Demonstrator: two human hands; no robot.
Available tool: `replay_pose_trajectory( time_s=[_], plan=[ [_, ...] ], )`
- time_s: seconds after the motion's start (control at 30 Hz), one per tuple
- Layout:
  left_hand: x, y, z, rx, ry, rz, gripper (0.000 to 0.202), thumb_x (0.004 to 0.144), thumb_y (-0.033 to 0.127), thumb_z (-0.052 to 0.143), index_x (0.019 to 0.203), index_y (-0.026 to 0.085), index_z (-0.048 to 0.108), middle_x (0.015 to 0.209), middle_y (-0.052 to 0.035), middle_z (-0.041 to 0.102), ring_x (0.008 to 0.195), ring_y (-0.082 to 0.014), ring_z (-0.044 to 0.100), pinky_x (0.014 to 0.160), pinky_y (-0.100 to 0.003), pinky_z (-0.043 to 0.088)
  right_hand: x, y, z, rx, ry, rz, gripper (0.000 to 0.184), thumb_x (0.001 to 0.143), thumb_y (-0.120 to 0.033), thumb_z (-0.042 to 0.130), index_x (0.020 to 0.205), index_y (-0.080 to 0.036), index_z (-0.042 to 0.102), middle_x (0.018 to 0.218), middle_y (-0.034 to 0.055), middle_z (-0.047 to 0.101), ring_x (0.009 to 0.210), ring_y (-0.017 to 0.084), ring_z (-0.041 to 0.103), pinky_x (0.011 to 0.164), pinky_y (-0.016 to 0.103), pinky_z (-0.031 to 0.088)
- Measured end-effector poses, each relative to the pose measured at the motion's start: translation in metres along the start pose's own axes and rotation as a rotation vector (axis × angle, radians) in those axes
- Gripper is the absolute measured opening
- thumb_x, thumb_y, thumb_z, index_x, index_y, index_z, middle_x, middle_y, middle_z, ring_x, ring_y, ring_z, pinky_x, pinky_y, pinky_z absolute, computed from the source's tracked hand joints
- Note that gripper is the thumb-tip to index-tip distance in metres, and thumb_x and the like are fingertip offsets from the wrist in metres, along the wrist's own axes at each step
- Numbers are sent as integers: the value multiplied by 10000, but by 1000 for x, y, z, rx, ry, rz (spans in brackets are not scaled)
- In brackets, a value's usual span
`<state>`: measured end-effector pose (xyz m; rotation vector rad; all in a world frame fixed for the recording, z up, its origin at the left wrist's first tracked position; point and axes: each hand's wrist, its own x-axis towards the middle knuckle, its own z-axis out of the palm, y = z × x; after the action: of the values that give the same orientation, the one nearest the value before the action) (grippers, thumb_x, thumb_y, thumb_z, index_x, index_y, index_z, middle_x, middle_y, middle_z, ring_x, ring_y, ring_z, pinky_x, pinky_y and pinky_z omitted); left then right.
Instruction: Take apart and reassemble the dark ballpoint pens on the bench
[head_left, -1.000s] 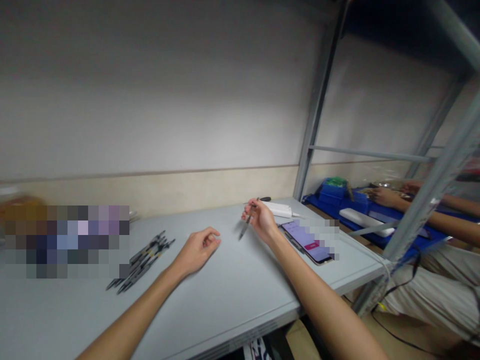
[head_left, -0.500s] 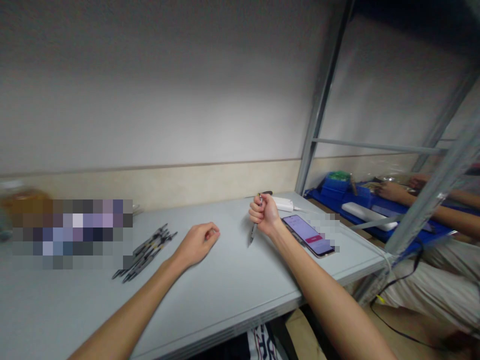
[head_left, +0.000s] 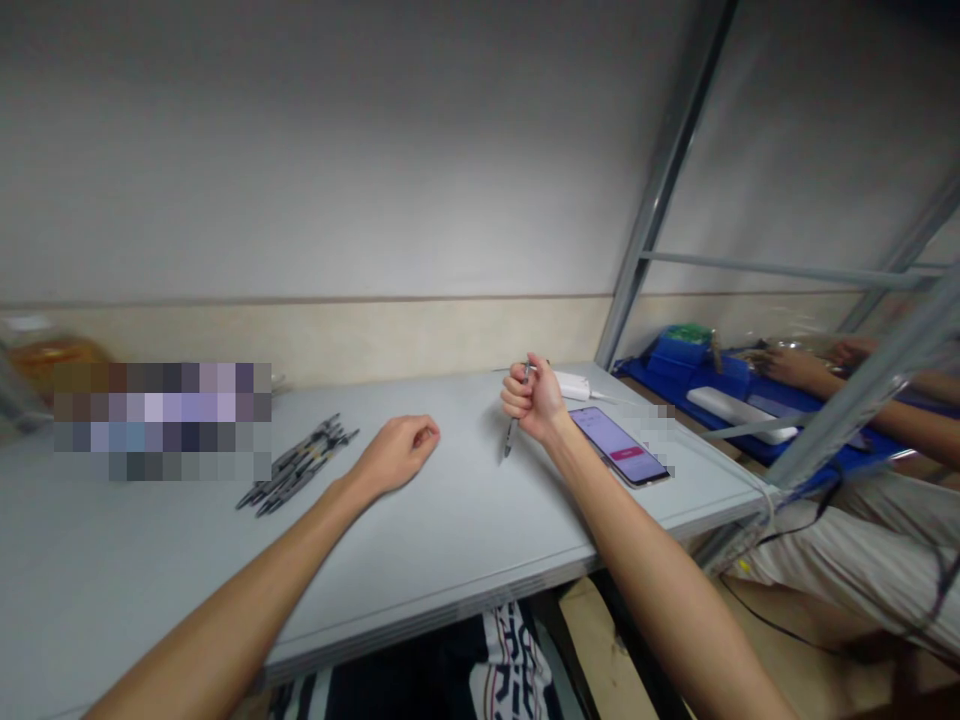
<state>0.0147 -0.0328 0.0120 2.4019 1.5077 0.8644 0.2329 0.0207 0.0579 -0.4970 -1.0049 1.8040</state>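
My right hand (head_left: 534, 398) is wrapped in a fist round a pen (head_left: 511, 438), just above the table. The pen stands nearly upright, its tip pointing down and its upper end beside my thumb. My left hand (head_left: 397, 455) rests on the grey tabletop (head_left: 442, 540) with its fingers curled in, and nothing shows in it. Left of that hand lies a loose bundle of several dark pens (head_left: 300, 465), slanting the same way. A phone (head_left: 619, 448) with a lit screen lies face up to the right of my right wrist.
Behind my right hand sits a white plug-like block (head_left: 574, 386) with a cable. A metal post (head_left: 652, 200) rises at the table's right end. Beyond it, another person's arms (head_left: 885, 400) reach over a blue surface (head_left: 667, 385). A blurred-out patch covers things at far left.
The view has tilted down slightly, so everything sits higher in the picture. Both hands keep their poses, the right one still round the pen, which hangs a little more upright.
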Motion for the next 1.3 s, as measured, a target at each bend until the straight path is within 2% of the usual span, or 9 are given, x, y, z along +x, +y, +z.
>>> replay_pose_trajectory(
  time_s=[0.1,0.37,0.43,0.6,0.83,1.07,1.2,1.3],
  plan=[
    [0,1,0,4,-17,10,198,788,251,444,788,178,628,684,-30,613,636,-157,530,626,-248,355,-1,-2,2,-39,-4,-14,406,781,-541,357,556,-209,297,410,-96,146,333,53,83,313,158,113],
    [1,1,0,34,-16,38,193,792,246,445,787,168,622,678,-29,605,642,-153,532,636,-248,366,1,0,1,39,30,25,273,797,-307,306,544,-206,287,402,-88,124,343,63,35,304,159,78],
    [0,1,0,41,-26,41,186,791,244,450,784,167,619,676,-26,605,639,-150,532,632,-248,368,0,-1,0,58,13,16,263,793,-304,314,550,-204,306,404,-90,128,346,64,37,301,152,84],
    [0,3,1,58,-28,72,175,799,228,449,785,166,612,685,-22,606,654,-146,531,638,-250,377,0,-2,-2,85,-71,21,338,807,-420,316,549,-201,319,414,-98,140,353,56,46,292,141,114],
    [-1,10,-1,70,-30,88,170,805,224,449,783,166,607,691,-22,605,670,-148,534,653,-254,387,1,0,-2,64,-41,54,248,781,-265,312,542,-199,307,407,-94,134,345,59,43,293,141,103],
    [-1,12,-1,77,-46,114,154,800,225,463,776,170,604,687,-18,603,670,-148,532,651,-256,384,1,-1,-2,35,-59,12,345,817,-440,311,574,-198,351,413,-97,163,339,54,75,310,150,99],
    [-2,12,0,83,-45,114,152,803,219,461,774,167,600,689,-21,603,667,-150,529,650,-261,386,4,4,1,-95,57,-52,257,807,-395,311,688,-200,428,446,-88,255,333,58,169,329,157,137],
    [-3,10,1,92,-41,130,152,810,212,454,774,169,596,692,-21,603,673,-150,530,664,-267,394,7,11,3,-374,229,-109,169,789,-304,336,816,-201,467,503,-72,339,360,71,285,350,170,199]
  ],
)
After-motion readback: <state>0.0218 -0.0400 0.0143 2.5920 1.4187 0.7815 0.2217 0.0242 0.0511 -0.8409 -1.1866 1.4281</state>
